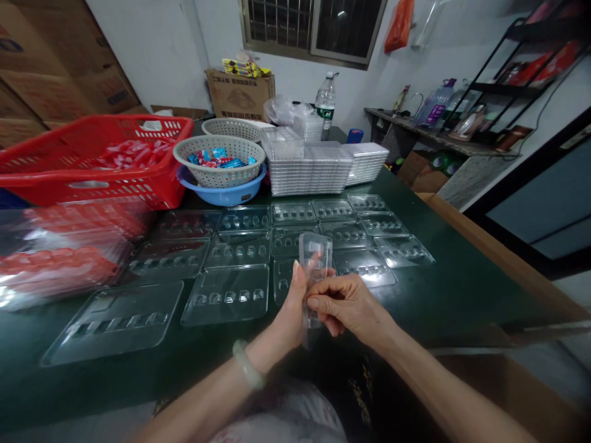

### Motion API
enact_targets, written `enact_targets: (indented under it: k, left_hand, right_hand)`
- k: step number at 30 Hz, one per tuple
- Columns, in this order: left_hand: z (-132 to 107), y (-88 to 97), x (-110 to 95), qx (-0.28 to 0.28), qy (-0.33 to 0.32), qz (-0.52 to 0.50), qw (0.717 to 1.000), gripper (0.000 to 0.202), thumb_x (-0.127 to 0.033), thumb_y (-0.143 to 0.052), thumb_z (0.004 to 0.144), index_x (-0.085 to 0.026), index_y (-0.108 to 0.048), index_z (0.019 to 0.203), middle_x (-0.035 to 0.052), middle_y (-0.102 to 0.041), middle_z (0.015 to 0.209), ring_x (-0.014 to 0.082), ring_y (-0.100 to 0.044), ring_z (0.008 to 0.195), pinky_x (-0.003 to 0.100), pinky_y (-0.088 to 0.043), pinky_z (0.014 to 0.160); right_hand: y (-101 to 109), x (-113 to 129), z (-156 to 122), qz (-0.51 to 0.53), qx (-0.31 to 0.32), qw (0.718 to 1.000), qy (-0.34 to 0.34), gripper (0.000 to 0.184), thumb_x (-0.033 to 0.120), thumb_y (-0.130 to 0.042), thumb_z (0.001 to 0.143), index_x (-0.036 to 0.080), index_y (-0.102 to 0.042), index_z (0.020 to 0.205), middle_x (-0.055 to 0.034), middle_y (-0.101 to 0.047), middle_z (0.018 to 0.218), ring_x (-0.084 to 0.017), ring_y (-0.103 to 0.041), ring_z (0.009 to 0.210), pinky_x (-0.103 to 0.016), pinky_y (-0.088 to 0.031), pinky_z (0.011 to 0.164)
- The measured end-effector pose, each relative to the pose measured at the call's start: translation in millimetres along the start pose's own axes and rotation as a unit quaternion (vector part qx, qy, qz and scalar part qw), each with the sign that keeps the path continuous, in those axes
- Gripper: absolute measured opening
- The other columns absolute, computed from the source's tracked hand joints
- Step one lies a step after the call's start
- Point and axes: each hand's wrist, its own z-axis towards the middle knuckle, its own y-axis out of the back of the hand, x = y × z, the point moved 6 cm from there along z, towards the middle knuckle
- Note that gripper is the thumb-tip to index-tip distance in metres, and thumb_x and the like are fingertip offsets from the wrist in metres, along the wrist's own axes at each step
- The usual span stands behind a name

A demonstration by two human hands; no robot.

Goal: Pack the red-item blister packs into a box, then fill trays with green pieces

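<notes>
Beside the left hand point(292, 311), right fingers point(333, 285) pinch plastic point(314, 245).

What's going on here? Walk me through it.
A person's left hand and right hand hold a clear plastic piece upright above the near side of a dark green table. Clear trays lie spread in rows, with tray stacks behind. Farther left, a gray basket of blue and red packets sits in a blue basin, beside a red crate.

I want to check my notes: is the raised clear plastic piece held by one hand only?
No, the left hand and right hand both hold the clear plastic piece.
</notes>
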Motion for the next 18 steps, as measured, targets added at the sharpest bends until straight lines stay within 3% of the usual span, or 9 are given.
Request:
enact_targets:
  k: [12, 18]
  left_hand:
    - [0.8, 3.0, -0.3, -0.01, -0.002, 0.005, 1.0, 0.085, -0.08, -0.044, 0.066, -0.027, -0.04, 0.132, 0.0099, -0.054, 0.114, 0.0131, -0.06, 0.05, 0.027, -0.05, 0.04]
    - [1.5, -0.4, -0.1, 0.008, 0.003, -0.007, 1.0, 0.087, -0.08, -0.044, 0.066, -0.027, -0.035, 0.135, 0.0111, -0.056, 0.113, 0.0133, -0.059, 0.045, 0.027, -0.049, 0.036]
  right_hand:
    - [1.4, -4.0, 1.4, 0.009, 0.002, 1.0, 0.001, 0.02, 0.035, -0.066, 0.076, 0.015, -0.066, 0.074, 0.0053, -0.053, 0.051, -0.003, -0.045, 0.036, -0.015, -0.035, 0.036]
    - [1.3, -2.7, 1.7, -0.002, 0.001, 1.0, 0.001, 0.02, 0.034, -0.064, 0.077, 0.015, -0.066, 0.075, 0.0053, -0.052, 0.051, -0.003, -0.045, 0.036, -0.015, -0.034, 0.036]
